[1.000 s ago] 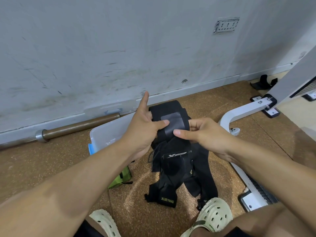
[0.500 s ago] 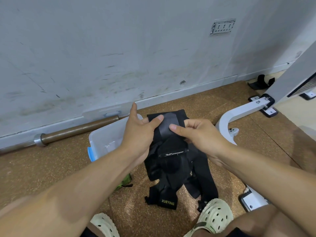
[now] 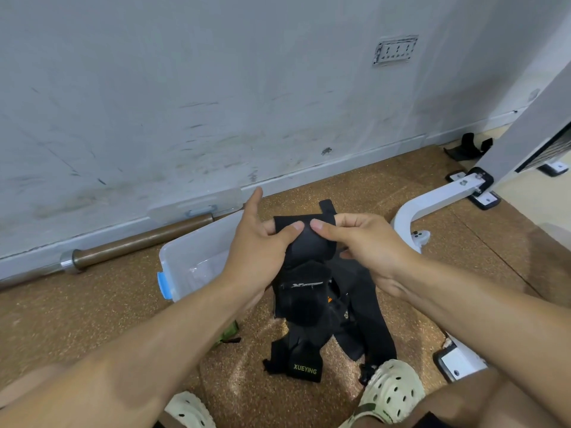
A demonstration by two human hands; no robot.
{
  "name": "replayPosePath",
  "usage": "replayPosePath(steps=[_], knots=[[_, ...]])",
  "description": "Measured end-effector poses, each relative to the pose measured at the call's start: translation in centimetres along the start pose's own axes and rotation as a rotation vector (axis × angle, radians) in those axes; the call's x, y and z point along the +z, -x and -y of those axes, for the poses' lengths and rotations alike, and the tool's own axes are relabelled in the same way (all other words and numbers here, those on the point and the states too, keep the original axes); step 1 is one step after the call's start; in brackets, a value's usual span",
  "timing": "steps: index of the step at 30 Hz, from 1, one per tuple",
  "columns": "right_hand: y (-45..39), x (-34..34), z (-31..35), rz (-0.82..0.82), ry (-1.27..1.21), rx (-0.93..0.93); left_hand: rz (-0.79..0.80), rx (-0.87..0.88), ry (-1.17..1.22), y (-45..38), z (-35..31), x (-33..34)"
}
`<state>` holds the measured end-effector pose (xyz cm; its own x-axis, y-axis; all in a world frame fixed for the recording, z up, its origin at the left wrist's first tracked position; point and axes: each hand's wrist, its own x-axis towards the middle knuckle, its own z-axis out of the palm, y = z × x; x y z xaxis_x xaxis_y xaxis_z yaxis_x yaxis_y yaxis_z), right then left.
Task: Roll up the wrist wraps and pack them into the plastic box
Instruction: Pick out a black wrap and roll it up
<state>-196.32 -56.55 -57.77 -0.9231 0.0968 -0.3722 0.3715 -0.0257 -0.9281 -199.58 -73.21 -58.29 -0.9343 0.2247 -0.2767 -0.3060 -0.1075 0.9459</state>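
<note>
Pale clogs (image 3: 391, 393) nearest; black pile of wraps (image 3: 312, 322) on cork floor (image 3: 92, 316); above it left hand (image 3: 262, 245) and right hand (image 3: 367, 245) both pinch black wrist wrap (image 3: 306, 245), thumbs on top, left forefinger straight; clear plastic box (image 3: 191, 261) left; barbell (image 3: 136, 242) along wall.

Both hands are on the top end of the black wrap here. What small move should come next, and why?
Probably fold the pinched end over to tighten the roll. The left hand and right hand pinch the wrist wrap at its top, its length hangs unrolled to the floor, and the plastic box sits open beside it.
</note>
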Motion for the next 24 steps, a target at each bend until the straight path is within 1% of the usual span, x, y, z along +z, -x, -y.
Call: replayPosePath(steps=[4, 9, 12, 14, 16, 17, 19, 21, 23, 24], knots=[[0.0, 0.2, -0.3, -0.007, -0.015, 0.031, -0.018, 0.012, -0.022, 0.2, 0.1, 0.2], [0.0, -0.2, -0.5, 0.039, 0.008, 0.069, -0.021, 0.017, -0.039, -0.1, 0.1, 0.2], [-0.1, -0.1, -0.6, 0.02, 0.03, 0.065, -0.03, 0.029, -0.097, -0.3, 0.4, 0.1], [0.2, -0.3, 0.3, 0.051, 0.211, 0.003, -0.062, 0.021, -0.154, -0.5, 0.5, -0.3], [0.4, -0.7, 1.1, 0.138, 0.46, -0.063, -0.132, 0.015, -0.255, -0.9, 0.5, -0.8], [0.5, -0.9, 1.3, 0.164, 0.538, -0.073, -0.161, 0.026, -0.325, -1.1, 0.5, -1.0], [0.4, -1.4, 1.2, 0.173, 0.617, -0.089, -0.176, 0.09, -0.452, -1.4, 0.5, -1.5], [-0.2, -1.7, 0.4, 0.154, 0.639, -0.133, -0.093, 0.163, -0.532, -1.4, 0.3, -1.7], [-0.7, -1.9, -0.2, 0.205, 0.716, -0.165, 0.102, 0.204, -0.581, -1.0, -0.2, -1.6], [-1.0, -2.0, -0.5, 0.271, 0.734, -0.162, 0.198, 0.207, -0.575, -0.8, -0.3, -1.4]])
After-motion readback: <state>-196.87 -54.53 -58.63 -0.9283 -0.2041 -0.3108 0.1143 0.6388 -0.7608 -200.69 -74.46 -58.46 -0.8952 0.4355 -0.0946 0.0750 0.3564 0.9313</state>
